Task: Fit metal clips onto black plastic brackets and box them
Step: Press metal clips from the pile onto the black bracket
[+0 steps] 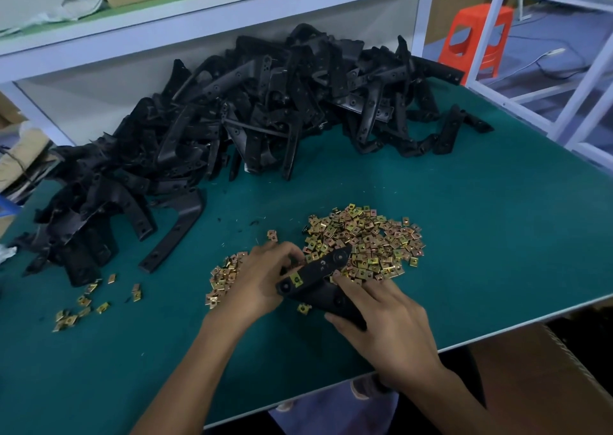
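My left grip (262, 278) is curled over the top edge of the black bracket (323, 265), fingers wrapped round it. My right grip (391, 321) clasps the bracket's lower arm, forefinger stretched toward the loose clips. The bracket lies between my two grips, low over the green surface (481, 235); I cannot tell whether it rests on it. One fitted clip (296, 280) sits on the end nearest my left grip.

I judge the bracket light and stiff, moulded plastic that won't flex much, so I can steady it by its flat arms and keep the clip seats free. The clips look small, thin and springy, likely slick and sharp at the edges; they are best pinched by their sides between thumb and forefinger.

The main clip pile (365, 245) lies just beyond my right grip, and a smaller clip scatter (225, 278) touches the outer side of my left. The bracket heap (215, 129) is well beyond both grips. A cardboard box (530, 385) waits below the surface, outside my right grip.
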### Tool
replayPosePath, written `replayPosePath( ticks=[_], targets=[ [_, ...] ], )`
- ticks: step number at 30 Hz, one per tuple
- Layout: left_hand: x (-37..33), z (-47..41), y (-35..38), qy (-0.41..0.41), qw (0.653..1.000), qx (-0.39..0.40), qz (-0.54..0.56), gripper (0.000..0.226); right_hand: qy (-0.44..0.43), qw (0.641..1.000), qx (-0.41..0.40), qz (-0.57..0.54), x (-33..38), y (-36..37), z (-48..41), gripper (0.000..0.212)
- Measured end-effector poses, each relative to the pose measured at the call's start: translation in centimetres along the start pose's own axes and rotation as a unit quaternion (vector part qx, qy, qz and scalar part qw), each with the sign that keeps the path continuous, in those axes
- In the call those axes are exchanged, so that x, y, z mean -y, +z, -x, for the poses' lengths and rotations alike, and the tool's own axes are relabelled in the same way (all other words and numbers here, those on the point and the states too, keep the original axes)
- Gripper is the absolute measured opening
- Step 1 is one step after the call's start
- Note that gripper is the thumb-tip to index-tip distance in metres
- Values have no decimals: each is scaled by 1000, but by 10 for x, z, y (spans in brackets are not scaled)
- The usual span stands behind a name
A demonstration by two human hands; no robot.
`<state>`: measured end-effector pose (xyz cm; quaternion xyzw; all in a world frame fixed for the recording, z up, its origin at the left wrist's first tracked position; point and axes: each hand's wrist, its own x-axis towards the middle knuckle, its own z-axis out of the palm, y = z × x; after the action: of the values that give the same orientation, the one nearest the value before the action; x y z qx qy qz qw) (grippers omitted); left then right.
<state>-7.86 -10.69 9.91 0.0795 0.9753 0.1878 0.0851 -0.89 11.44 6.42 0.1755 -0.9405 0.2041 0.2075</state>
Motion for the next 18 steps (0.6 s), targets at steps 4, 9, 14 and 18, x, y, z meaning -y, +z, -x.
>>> replayPosePath(
  ticks=[4, 9, 14, 18],
  targets=[
    [-5, -3, -1, -7, 992, -70, 104, 5, -3, 1000, -2, 1, 1, 0, 0, 54],
    [-5, -5, -12, -81, 946, -133, 284, 5, -6, 1000, 7, 2, 0, -2, 0, 55],
    [-16, 12, -25, -61, 869, -122, 476, 14, -6, 1000, 6, 4, 0, -1, 1, 54],
    [-22, 28, -35, -22, 881, -107, 461, 23, -4, 1000, 8, 0, 1, -1, 1, 54]
  ],
)
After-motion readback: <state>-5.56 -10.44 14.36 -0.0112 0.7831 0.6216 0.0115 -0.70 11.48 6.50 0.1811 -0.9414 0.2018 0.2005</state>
